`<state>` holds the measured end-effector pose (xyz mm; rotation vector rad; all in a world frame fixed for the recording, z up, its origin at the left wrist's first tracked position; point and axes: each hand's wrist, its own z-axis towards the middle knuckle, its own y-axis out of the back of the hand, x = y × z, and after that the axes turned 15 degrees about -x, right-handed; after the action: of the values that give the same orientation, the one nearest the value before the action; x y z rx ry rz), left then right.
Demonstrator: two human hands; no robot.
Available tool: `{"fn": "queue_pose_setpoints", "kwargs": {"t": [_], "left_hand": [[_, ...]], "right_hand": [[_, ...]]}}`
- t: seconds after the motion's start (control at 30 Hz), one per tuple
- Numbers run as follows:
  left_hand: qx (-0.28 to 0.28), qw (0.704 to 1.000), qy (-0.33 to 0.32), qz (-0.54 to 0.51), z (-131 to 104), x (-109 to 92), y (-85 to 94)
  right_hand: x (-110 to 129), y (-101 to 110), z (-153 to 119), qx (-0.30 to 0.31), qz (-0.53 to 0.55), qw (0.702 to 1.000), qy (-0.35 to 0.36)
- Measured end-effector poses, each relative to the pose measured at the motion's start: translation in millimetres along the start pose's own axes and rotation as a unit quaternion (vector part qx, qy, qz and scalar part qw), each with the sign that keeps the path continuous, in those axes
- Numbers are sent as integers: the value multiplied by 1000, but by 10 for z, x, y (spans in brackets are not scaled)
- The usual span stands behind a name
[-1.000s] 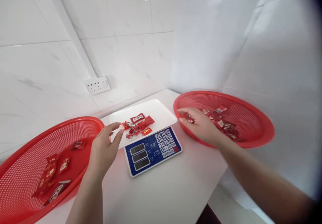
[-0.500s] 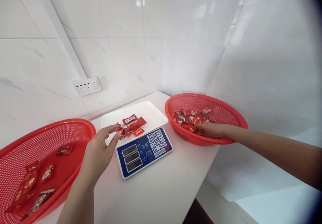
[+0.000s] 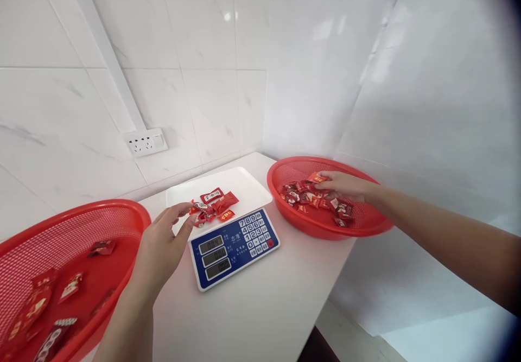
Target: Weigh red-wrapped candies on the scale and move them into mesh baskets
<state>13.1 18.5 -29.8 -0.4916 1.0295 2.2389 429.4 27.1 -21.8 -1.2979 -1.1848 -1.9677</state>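
My right hand (image 3: 344, 184) is over the right red basket (image 3: 325, 233), its fingers closed on a red-wrapped candy (image 3: 316, 177). Below it lie several more wrapped candies (image 3: 299, 196) in the basket. My left hand (image 3: 165, 240) rests at the left edge of the white scale pan (image 3: 248, 183), thumb and forefinger apart. Its fingertips are beside a small pile of red candies (image 3: 214, 204) on the pan; whether they touch the pile I cannot tell. The digital scale (image 3: 236, 248) has a blue panel with number keys and three displays.
Another red basket (image 3: 122, 205) stands at the left, holding several wrapped candies (image 3: 71, 286). A white table (image 3: 252, 307) carries everything, its right edge dropping to the floor. Behind is a tiled wall with a power socket (image 3: 145, 143).
My right hand has risen from among the candies in the right basket, now with a red candy in its fingers. The left hand keeps its place beside the pile.
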Motion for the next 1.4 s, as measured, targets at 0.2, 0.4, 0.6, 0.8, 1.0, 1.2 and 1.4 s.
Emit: {"fn": "queue_pose_setpoints", "kwargs": {"t": [0.2, 0.4, 0.6, 0.8, 1.0, 1.2, 1.4], "left_hand": [[19, 995, 42, -90, -20, -64, -27], [104, 939, 148, -293, -94, -155, -132], [26, 878, 213, -428, -113, -186, -213], [-65, 893, 235, -379, 12, -58, -69], [-13, 967, 185, -178, 15, 102, -104], [48, 978, 142, -142, -49, 174, -253], [52, 975, 162, -140, -48, 150, -270]], "right_hand": [[386, -285, -42, 96, 136, 980, -107], [904, -1181, -492, 214, 193, 957, -25], [1076, -1924, -959, 308, 260, 915, 35], [1064, -1965, -907, 243, 392, 887, -6], [944, -1794, -682, 161, 374, 911, 64], [882, -1792, -605, 136, 217, 960, 113], [877, -1823, -632, 155, 170, 963, 138]]}}
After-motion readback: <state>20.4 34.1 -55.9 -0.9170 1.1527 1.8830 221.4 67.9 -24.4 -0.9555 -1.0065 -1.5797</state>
